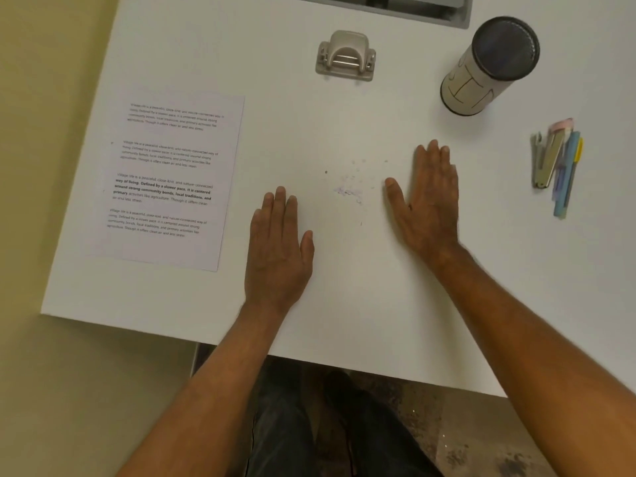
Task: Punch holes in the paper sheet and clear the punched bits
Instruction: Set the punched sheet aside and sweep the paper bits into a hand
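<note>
- The left hand (277,249) and the right hand (428,197) are both lying flat on the white table (344,304), fingers straight and close together, palms down, holding nothing.
- Between them, nearer the right thumb, the punched bits (351,187) are sitting in a loose scatter: a small pale, faintly lilac clump with tinier specks strewn beyond it toward the far side.
- To my eye the hands are getting ready to sweep the bits together, and that is where it could go astray: the specks are so light that a quick swipe or the draught from a palm could be sending them skating off rather than gathering them.
- Some could be clinging to the skin, too, and travelling elsewhere on the table.
- The near edge is lying just below the wrists, so a sweep pulled toward the body could be tipping bits onto the lap or floor.
- The paper sheet (165,177) is lying flat at the left of the table, well apart from both hands; it is carrying four blocks of print, one partly bold. I cannot tell whether any holes are showing along its edges.
- The hole punch (346,56), beige, is standing at the far side, untouched.
</note>
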`<state>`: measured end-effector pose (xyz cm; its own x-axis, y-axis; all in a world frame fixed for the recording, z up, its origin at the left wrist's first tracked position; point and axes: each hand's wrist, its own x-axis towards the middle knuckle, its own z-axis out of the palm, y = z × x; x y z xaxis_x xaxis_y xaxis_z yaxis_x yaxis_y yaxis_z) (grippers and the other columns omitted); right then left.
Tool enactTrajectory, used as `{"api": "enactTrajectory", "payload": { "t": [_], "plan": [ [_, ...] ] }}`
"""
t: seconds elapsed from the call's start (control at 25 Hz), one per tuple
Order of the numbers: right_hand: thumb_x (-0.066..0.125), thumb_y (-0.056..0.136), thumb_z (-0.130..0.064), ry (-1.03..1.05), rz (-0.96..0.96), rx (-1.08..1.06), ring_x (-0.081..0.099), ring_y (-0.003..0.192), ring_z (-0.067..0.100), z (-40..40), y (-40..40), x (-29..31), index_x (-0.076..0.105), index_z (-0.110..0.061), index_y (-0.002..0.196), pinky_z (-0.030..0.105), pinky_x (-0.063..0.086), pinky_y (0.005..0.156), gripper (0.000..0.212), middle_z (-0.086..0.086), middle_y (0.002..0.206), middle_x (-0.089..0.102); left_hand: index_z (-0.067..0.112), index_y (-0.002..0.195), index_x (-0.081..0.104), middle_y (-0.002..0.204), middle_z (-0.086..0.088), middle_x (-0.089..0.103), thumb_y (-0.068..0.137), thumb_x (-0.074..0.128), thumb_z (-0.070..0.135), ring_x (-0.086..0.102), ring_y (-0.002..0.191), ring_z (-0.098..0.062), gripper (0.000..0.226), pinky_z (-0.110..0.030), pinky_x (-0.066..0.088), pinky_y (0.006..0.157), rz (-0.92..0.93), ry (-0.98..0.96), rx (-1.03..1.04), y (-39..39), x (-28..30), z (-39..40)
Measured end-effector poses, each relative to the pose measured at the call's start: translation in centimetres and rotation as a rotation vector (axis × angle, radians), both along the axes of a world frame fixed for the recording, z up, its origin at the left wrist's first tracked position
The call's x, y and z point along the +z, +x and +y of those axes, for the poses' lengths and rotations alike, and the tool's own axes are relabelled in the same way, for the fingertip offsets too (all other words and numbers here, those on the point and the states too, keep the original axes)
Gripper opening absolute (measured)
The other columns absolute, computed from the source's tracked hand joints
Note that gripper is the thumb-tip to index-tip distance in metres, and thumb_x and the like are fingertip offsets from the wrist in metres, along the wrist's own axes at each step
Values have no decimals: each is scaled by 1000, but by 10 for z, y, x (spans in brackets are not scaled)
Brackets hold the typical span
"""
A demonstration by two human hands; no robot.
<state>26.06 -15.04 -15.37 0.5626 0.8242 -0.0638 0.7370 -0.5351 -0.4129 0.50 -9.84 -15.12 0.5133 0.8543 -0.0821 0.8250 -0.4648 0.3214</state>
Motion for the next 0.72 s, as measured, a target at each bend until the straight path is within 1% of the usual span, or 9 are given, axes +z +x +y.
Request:
{"api": "enactTrajectory", "payload": {
  "t": [0.12,0.24,0.44,0.56,0.64,0.72],
  "plan": [
    [31,108,-56,30,-45,93,6,163,30,18,-3,-3,17,-7,165,44,5,133,77,15,174,13,8,163,13,173,-9,8,109,32,36,3,161,-23,64,-45,12,131,6,12,5,2,-1,0],
    [31,108,-55,12,-78,222,6,163,29,32,-9,-4,15,-7,166,43,6,133,76,15,174,12,8,163,13,173,-10,8,109,32,36,4,161,-23,63,-44,12,131,2,20,6,2,-2,0],
    [34,109,-49,1,-93,528,10,163,29,45,-25,1,18,-7,165,42,8,133,73,15,174,15,6,162,18,172,-12,13,109,34,33,8,160,-25,62,-46,15,130,-10,56,-2,2,-3,0],
    [35,110,-41,15,-94,729,13,162,30,37,-39,3,21,-5,164,44,11,133,67,17,173,18,5,162,19,172,-13,15,109,35,31,9,160,-26,61,-46,15,130,-30,67,-5,1,-3,0],
    [36,111,-37,27,-86,812,14,162,29,23,-47,5,23,-3,164,42,11,133,64,17,173,19,4,161,21,171,-14,16,109,35,27,11,160,-27,59,-47,16,130,-44,77,-17,0,-4,0],
    [36,112,-34,7,-76,888,12,163,26,4,-54,7,22,-4,164,40,10,133,62,15,174,18,3,160,22,170,-15,18,109,33,23,12,160,-28,56,-47,16,130,-57,87,-21,-1,-4,1]
  ]
}}
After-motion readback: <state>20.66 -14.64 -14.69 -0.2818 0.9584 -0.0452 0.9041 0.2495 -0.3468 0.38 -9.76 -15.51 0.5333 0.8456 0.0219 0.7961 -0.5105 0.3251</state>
